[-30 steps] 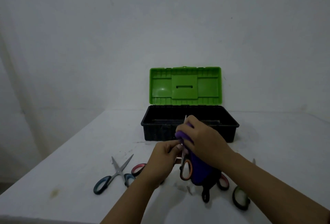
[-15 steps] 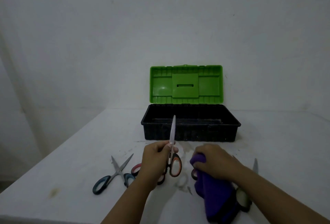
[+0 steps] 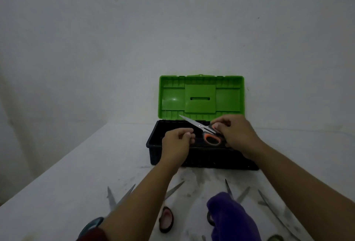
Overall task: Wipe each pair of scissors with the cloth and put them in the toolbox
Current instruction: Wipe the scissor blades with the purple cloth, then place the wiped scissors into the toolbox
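Orange-and-black handled scissors (image 3: pixel 208 134) hang over the open black toolbox (image 3: pixel 153 150), blades pointing up and left toward its upright green lid (image 3: pixel 200 96). My right hand (image 3: pixel 236 135) grips their handles. My left hand (image 3: pixel 177 142) hovers just left of them, fingers loosely curled, holding nothing. The purple cloth (image 3: pixel 232 215) lies crumpled on the white table (image 3: pixel 76 179) near the front edge. Blue-handled scissors (image 3: pixel 115 200) lie at the front left, partly under my left forearm. Red-handled scissors (image 3: pixel 166 217) lie beside the cloth.
More scissors (image 3: pixel 274 210) lie at the front right, partly hidden by the cloth and my right arm. A white wall stands close behind the toolbox. The table's left edge drops off diagonally.
The scissors passed from my left hand to my right and moved forward over the toolbox. My right hand let go of the cloth, which now lies on the table.
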